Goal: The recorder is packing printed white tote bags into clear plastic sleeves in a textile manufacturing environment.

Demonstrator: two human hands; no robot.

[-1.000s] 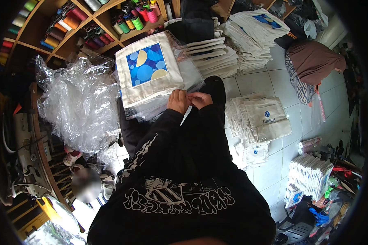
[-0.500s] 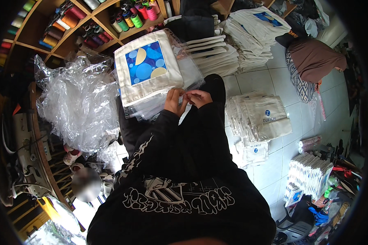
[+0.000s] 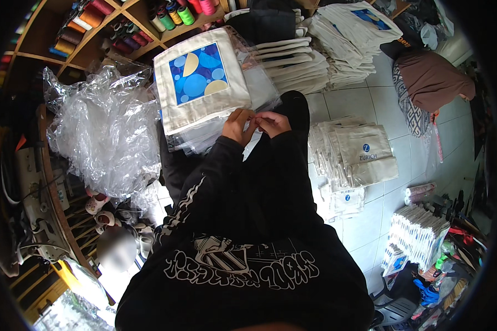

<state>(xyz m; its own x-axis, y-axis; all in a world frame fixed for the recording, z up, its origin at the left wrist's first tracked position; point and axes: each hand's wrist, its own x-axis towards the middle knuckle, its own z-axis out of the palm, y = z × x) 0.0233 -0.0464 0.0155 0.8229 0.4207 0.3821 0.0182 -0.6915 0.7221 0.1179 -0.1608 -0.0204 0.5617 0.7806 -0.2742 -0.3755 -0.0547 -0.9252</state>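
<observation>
My left hand (image 3: 238,127) and my right hand (image 3: 273,124) meet over my lap, their fingertips pinched together. Whatever lies between the fingers is too small to make out. Just beyond them, a cream canvas bag (image 3: 238,91) with a blue panel of circles and cream shapes rests on my lap, on top of others. Clear plastic sleeves (image 3: 190,143) stick out beneath the bags and to their right. The back of my left hand is close to the bag's near right corner.
Crumpled clear plastic bags (image 3: 102,138) are heaped at left. Thread spools (image 3: 185,15) fill a wooden shelf behind. Stacks of canvas bags (image 3: 292,69) stand at the back; wrapped bags (image 3: 364,157) lie on the tiled floor at right. A person in a brown head covering (image 3: 433,80) is at far right.
The view has shifted slightly, so the surroundings sit a little differently in it. My hands stay pinched together beside the bags, with only slight finger movement.
</observation>
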